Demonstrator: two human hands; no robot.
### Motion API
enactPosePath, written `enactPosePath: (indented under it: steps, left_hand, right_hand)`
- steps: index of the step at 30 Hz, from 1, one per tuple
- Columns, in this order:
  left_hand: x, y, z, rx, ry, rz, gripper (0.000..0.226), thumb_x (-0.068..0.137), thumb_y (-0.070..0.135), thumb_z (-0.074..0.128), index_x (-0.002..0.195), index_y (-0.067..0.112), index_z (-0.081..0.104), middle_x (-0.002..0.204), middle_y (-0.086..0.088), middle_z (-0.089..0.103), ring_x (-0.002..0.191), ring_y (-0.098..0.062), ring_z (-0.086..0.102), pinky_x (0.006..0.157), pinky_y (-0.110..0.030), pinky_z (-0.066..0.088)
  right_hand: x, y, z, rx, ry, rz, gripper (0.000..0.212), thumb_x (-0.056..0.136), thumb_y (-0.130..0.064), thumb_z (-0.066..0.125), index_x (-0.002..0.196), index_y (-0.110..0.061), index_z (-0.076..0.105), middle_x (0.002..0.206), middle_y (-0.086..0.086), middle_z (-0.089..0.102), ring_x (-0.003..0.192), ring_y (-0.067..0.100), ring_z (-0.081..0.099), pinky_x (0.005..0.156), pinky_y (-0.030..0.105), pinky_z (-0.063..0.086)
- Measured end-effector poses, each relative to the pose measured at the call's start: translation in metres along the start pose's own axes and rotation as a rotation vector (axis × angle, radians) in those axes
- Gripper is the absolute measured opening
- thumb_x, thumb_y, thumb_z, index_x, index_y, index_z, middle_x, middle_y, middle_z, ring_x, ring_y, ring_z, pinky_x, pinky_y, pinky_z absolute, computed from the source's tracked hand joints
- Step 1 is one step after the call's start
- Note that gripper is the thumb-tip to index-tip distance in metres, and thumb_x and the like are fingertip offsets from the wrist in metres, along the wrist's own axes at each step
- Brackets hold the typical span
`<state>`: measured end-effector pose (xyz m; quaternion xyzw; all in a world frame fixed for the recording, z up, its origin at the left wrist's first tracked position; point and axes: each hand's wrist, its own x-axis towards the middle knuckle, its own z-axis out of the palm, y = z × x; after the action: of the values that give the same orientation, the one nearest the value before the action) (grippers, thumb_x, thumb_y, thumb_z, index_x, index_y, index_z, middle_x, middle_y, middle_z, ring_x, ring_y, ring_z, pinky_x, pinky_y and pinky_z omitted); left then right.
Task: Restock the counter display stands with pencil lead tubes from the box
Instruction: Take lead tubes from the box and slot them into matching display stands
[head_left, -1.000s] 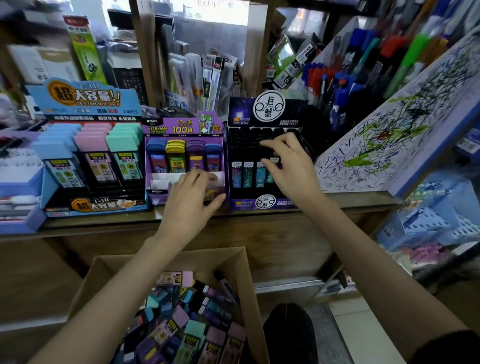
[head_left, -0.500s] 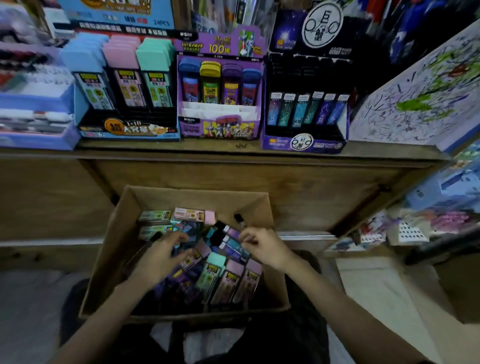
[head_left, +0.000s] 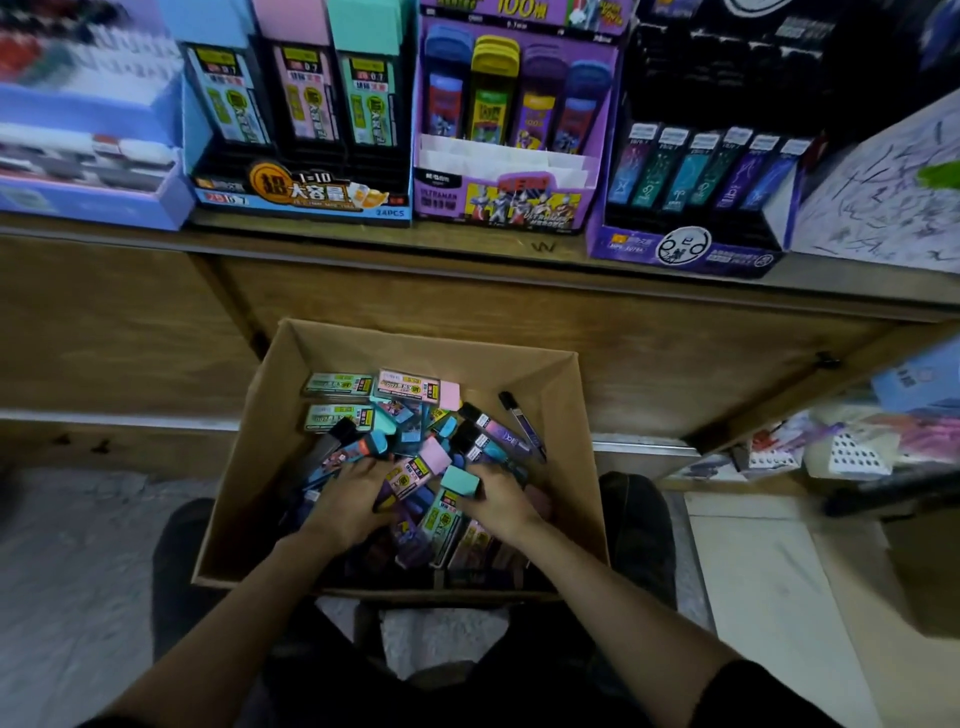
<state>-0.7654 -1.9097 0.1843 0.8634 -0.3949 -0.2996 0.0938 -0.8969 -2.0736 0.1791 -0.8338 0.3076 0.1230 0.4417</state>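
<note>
An open cardboard box (head_left: 415, 340) sits on the floor below the counter, full of loose pencil lead tubes (head_left: 415, 395) with pink, teal, blue and black caps. Both hands are inside it. My left hand (head_left: 348, 501) lies palm-down on the pile beside a pink-capped tube (head_left: 418, 470), fingertips buried among tubes. My right hand (head_left: 501, 501) digs in next to a teal-capped tube (head_left: 457, 483); its fingertips are hidden too. On the counter stand a blue display (head_left: 301, 202), a purple display (head_left: 498, 205) and a dark display (head_left: 685, 252).
A blue tray of pens (head_left: 88, 156) stands at the counter's left end and a scribbled test board (head_left: 883, 202) leans at the right. The wooden counter front (head_left: 519, 312) rises just behind the box. A low shelf of small goods (head_left: 831, 447) is at right.
Both hands came down from the counter displays into the box, then dug deeper toward the near side of the pile. The view tilted down and closer.
</note>
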Motion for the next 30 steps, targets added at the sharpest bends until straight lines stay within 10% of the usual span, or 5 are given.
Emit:
enactPosePath:
  steps: [18, 30]
  left_hand:
    - [0.013, 0.004, 0.005, 0.136, -0.045, -0.106, 0.054, 0.073, 0.063, 0.063, 0.101, 0.018, 0.052, 0.122, -0.009, 0.047, 0.122, -0.026, 0.035, 0.099, -0.04, 0.029]
    - [-0.002, 0.009, -0.007, -0.671, 0.305, 0.012, 0.035, 0.07, 0.017, 0.082, 0.069, 0.022, 0.048, 0.065, 0.006, 0.053, 0.061, -0.007, 0.047, 0.056, -0.014, 0.036]
  right_hand:
    - [0.009, 0.001, 0.0, -0.057, -0.092, 0.18, 0.035, 0.081, -0.024, 0.071, 0.111, -0.011, 0.062, 0.12, 0.016, 0.055, 0.113, 0.028, 0.051, 0.091, 0.031, 0.047]
    - [-0.017, -0.006, -0.023, 0.594, 0.144, 0.192, 0.024, 0.082, 0.0, 0.067, 0.105, -0.001, 0.06, 0.095, 0.009, 0.066, 0.077, 0.012, 0.062, 0.063, 0.018, 0.052]
